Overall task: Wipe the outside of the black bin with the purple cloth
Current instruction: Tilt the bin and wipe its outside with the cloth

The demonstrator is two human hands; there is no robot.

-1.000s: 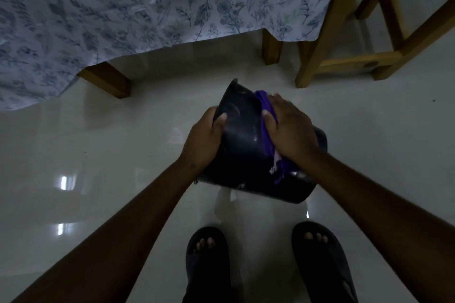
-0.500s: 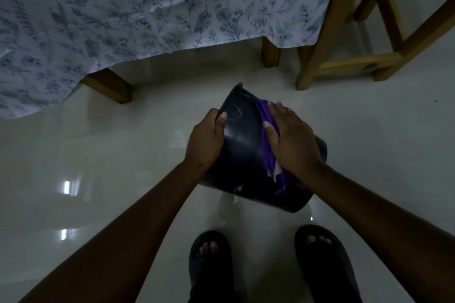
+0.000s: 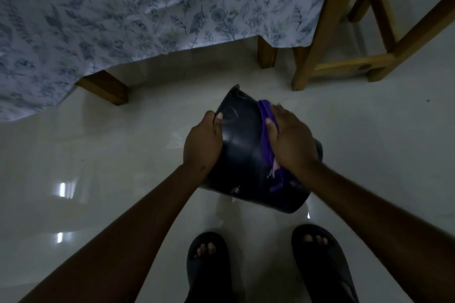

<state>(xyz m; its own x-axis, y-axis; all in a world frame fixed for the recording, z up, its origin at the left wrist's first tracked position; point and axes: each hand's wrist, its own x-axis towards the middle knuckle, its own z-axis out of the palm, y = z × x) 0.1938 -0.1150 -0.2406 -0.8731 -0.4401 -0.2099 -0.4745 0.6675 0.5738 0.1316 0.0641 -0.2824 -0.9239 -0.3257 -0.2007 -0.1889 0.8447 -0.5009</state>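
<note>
A black bin (image 3: 243, 152) is held tilted above the pale floor, its rim pointing away from me toward the table. My left hand (image 3: 203, 141) grips the bin's left side, thumb lying on the wall near the rim. Flat against the bin's right side lies my right hand (image 3: 289, 141), pressing the purple cloth (image 3: 267, 135) onto the outer wall. The cloth runs in a strip from near the rim down under my palm, with a loose end hanging below my wrist. The bin's far right side is hidden by my hand.
A table with a floral cloth (image 3: 147, 7) hangs close ahead, with wooden legs (image 3: 105, 86) at floor level. A wooden chair (image 3: 344, 32) stands at the upper right. My two feet in dark sandals (image 3: 209, 265) are right below the bin on glossy tile.
The bin and both hands have stayed nearly in place. My right hand with the cloth has slid slightly along the bin's wall, and the view has shifted a little.
</note>
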